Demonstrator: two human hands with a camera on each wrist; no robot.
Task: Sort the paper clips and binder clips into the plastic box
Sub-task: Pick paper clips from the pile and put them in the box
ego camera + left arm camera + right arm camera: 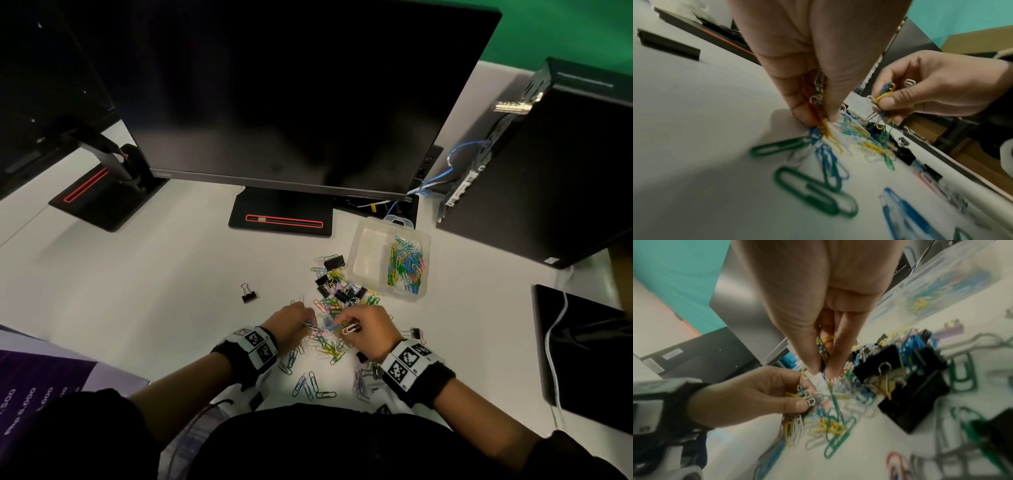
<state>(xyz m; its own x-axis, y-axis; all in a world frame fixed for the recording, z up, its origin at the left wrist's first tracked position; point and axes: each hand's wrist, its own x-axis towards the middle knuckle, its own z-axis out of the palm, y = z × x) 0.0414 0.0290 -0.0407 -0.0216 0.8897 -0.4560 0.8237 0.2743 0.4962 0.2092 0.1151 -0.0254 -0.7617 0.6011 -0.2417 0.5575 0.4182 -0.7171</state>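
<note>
Both hands are gathering paper clips from the loose pile (329,339) on the counter (154,291). The left hand (291,322) pinches a small bunch between thumb and fingers (830,100); the right hand (366,325) pinches another. Next, probably, carry them to the plastic box (363,260), whose right compartment already holds clips. Binder clips (334,277) crowd its near-left side; the monitor base (281,205) stands behind.
</note>
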